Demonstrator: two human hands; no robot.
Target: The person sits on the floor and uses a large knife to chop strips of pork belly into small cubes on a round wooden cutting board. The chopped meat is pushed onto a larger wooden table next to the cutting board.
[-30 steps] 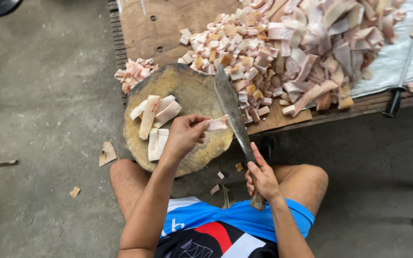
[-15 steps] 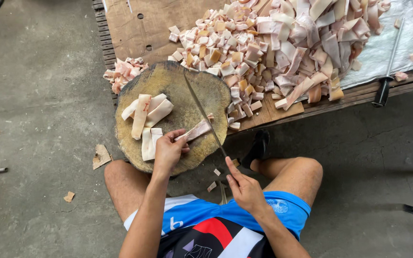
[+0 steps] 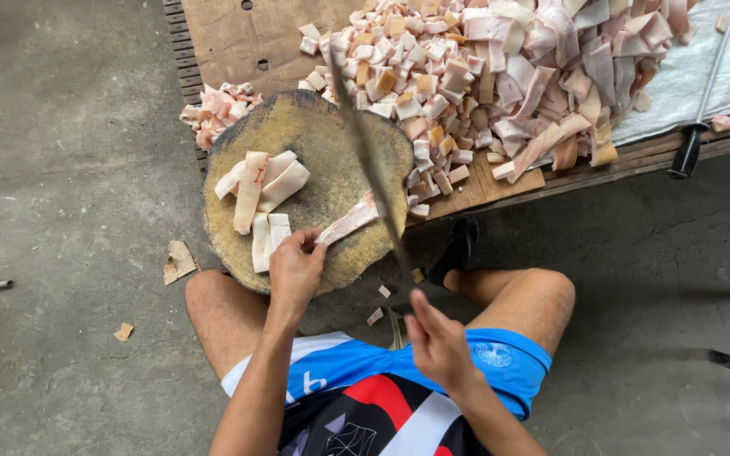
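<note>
Floor (image 3: 61,152): bare grey concrete, stained, hairline cracks at right. Low wooden pallet (image 3: 186,59) at top, slats dark and worn; brown board (image 3: 238,38) with holes laid on it. Flat, even daylight, soft shadows.

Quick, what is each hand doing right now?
Left hand: closed, pinching a pale meat strip on the round chopping block.
Right hand: closed on the cleaver.

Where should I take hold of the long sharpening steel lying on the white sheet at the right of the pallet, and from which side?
Grip the sharpening steel by its black handle, probably coming in from the pallet's near edge. The handle overhangs that edge toward the floor, so fingers can wrap it freely, while the thin rod runs away up across the white sheet with meat scraps beside it.
</note>
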